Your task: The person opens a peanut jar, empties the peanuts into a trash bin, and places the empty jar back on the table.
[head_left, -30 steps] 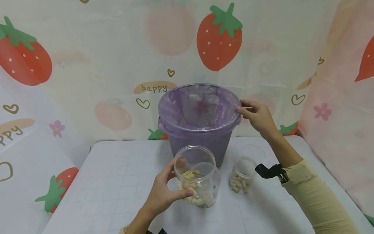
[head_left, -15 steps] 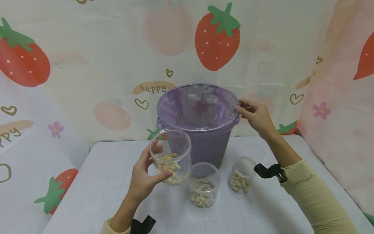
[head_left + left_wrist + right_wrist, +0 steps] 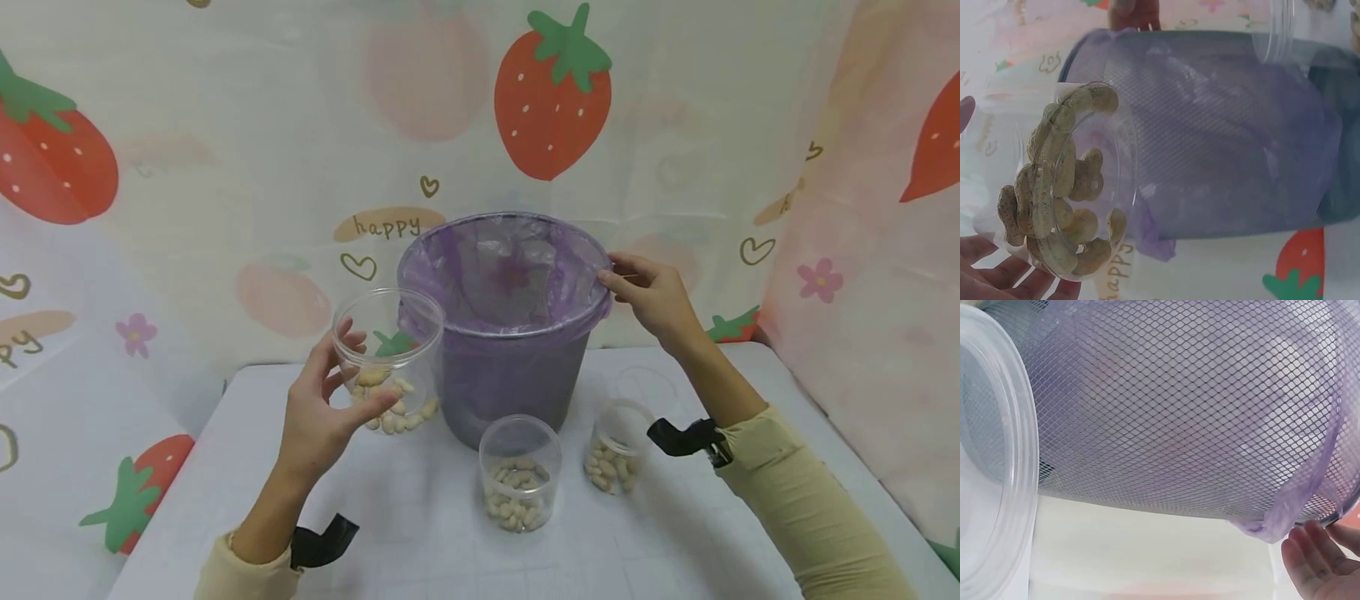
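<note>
My left hand [image 3: 318, 421] holds a clear plastic jar [image 3: 390, 321] off the table, left of the bin. Peanuts [image 3: 1047, 181] lie in its bottom, seen through the wall in the left wrist view. The bin [image 3: 510, 387] is a dark mesh wastebasket, lined with a thin purple bag [image 3: 558, 262] folded over its rim. With thumb and fingertips my right hand [image 3: 660, 304] pinches that rim on its right side, as the right wrist view [image 3: 1329, 565] also shows. The bag's bottom is hidden in the head view.
A second clear jar [image 3: 519, 446] with peanuts stands in front of the bin. To its right is a smaller jar [image 3: 621, 429], also with peanuts. Behind the white table [image 3: 247, 467] hangs a strawberry-print cloth [image 3: 675, 108].
My left hand has carried its jar leftward and up, away from the front of the bin, uncovering the middle jar. The right hand has stayed on the bin's rim.
</note>
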`<state>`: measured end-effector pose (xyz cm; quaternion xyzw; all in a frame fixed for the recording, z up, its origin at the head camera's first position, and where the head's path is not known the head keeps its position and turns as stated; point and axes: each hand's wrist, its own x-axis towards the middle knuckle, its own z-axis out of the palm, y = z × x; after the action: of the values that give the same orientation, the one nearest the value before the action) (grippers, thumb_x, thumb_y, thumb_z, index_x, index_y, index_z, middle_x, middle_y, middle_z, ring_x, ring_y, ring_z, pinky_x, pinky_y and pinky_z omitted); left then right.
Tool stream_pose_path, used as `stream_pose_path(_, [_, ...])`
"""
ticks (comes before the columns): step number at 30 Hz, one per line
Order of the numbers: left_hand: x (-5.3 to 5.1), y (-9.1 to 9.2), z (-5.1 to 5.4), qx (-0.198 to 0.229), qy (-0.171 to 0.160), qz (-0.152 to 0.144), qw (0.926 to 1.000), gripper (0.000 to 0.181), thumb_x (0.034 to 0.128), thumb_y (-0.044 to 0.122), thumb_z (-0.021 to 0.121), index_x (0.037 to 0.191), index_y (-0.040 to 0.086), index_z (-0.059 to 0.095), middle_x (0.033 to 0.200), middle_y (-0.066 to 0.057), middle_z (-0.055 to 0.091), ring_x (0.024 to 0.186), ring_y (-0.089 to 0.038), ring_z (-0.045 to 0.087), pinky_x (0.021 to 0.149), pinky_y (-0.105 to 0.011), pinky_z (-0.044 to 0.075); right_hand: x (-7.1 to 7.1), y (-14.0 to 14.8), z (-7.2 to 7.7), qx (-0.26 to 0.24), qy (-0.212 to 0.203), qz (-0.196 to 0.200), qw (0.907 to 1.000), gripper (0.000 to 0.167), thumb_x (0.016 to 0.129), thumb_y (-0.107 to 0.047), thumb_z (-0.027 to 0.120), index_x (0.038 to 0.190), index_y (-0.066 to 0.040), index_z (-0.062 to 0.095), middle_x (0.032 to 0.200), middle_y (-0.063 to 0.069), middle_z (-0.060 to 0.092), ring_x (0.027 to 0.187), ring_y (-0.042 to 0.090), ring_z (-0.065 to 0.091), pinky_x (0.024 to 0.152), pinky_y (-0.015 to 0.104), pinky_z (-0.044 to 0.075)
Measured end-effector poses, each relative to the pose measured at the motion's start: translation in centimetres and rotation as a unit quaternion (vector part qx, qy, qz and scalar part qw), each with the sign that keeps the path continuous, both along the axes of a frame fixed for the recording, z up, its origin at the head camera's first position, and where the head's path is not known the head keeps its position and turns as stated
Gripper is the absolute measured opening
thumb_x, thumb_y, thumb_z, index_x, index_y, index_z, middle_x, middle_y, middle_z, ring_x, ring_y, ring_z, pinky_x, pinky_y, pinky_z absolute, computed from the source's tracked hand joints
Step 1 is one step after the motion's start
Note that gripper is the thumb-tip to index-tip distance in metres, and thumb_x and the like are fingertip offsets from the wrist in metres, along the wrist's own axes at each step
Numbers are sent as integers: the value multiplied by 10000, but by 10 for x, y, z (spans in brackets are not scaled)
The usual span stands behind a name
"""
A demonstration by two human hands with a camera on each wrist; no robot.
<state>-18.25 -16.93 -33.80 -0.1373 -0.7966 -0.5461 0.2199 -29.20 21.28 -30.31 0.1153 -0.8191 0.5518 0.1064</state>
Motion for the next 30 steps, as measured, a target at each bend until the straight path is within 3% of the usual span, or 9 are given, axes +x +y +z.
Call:
stream_pose_path(5, [-7, -14, 15, -443, 33, 184, 9988, 838, 747, 63, 813, 1472, 186, 410, 1308, -10, 560, 1236, -71, 500, 995, -116, 418, 2, 0, 0, 69, -35, 102, 9999, 521, 962, -280, 616, 1389, -1, 511, 1206, 173, 622, 916, -65, 607, 824, 127, 531])
stream_pose_path(9, [-18, -22, 28, -752, 109, 269, 9967, 582, 760, 132, 823, 1259, 104, 524, 1431, 15, 511, 1278, -116, 492, 1002, -232, 434, 4, 3, 1, 196, -41, 29, 9998, 520, 967, -290, 606, 1396, -11, 507, 1217, 203, 609, 917, -76, 596, 833, 135, 532])
stream_pose_path(12, [-27, -28, 39, -888, 165, 401, 9951, 493, 744, 171, 844, 1088, 62, 507, 1444, 27, 506, 1261, -147, 502, 969, -345, 440, 3, 3, 2, 198, -41, 42, 9998, 525, 967, -295, 606, 1396, -10, 505, 1205, 192, 610, 917, -69, 599, 837, 143, 535])
stream_pose_path(14, [-34, -32, 44, -996, 217, 485, 9936, 553, 733, 193, 854, 1165, 79, 530, 1359, -31, 559, 1219, -182, 512, 945, -402, 438, 3, 3, 2, 160, -30, 64, 9998, 523, 966, -290, 608, 1394, -5, 507, 1175, 151, 621, 914, -65, 604, 831, 145, 537])
stream_pose_path(18, [-50, -40, 54, -1276, 248, 588, 9898, 764, 715, 247, 869, 1372, 140, 495, 1201, -95, 590, 1152, -232, 517, 911, -409, 432, 1, 2, 2, 57, 1, 75, 10000, 510, 966, -267, 611, 1381, 12, 514, 1048, -30, 633, 890, -58, 611, 800, 128, 537])
stream_pose_path(22, [-64, -47, 60, -1590, 226, 602, 9852, 891, 700, 277, 879, 1450, 100, 431, 1278, -158, 574, 1161, -300, 511, 905, -437, 433, 0, 2, 1, -14, -2, 93, 10000, 507, 962, -258, 617, 1375, 19, 517, 973, -151, 612, 879, -57, 613, 775, 102, 526])
stream_pose_path(30, [-88, -47, 79, -2602, 206, 831, 9617, 990, 666, 368, 886, 1484, 99, 397, 1306, -250, 535, 1092, -407, 523, 842, -551, 457, 0, 2, 1, 100, 8, 53, 9999, 518, 964, -275, 614, 1388, 4, 510, 1118, 67, 642, 897, -58, 613, 813, 152, 546])
